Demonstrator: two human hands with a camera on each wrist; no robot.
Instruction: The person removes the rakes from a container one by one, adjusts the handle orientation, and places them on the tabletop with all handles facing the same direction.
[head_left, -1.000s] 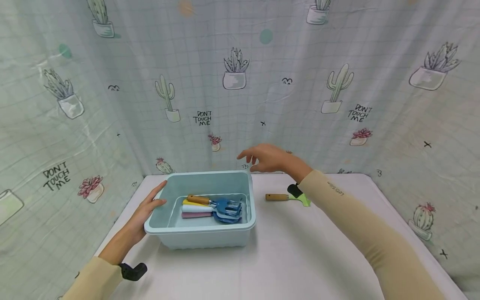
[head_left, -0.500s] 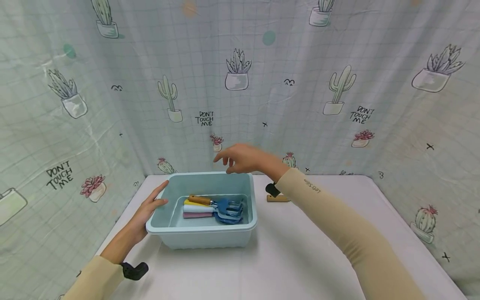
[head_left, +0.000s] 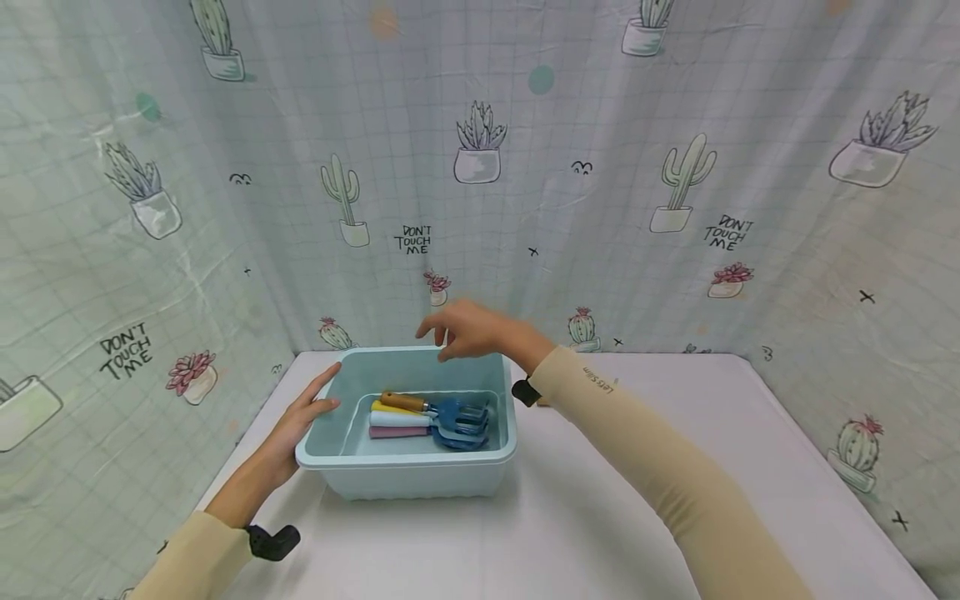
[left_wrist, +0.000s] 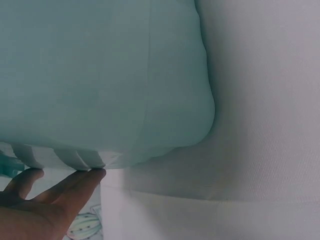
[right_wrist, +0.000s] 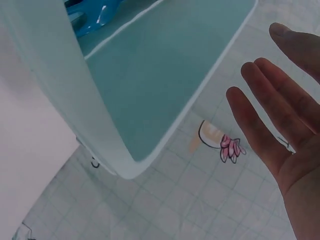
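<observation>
A light blue plastic bin (head_left: pixel 412 482) stands on the white table. My left hand (head_left: pixel 294 429) holds its left side, thumb over the rim and fingers along the outer wall; the left wrist view shows those fingertips (left_wrist: pixel 92 176) against the bin. Inside lie a wooden-handled blue hand fork (head_left: pixel 453 412) and other small tools with a yellow handle (head_left: pixel 381 407), a pale blue handle (head_left: pixel 397 419) and a mauve handle (head_left: pixel 397 432). Above the back rim hovers my right hand (head_left: pixel 468 327), holding nothing, its fingers loosely bent and apart in the right wrist view.
Right of the bin, a bit of wooden handle (head_left: pixel 543 402) shows beside my right sleeve, the rest hidden. A cactus-print curtain (head_left: pixel 480 250) hangs behind and at both sides of the white table (head_left: pixel 615 533).
My right hand has moved left, from beyond the bin's back right corner to over its back rim, and slightly down. The arm now covers the green, wooden-handled tool. My left hand stays put.
</observation>
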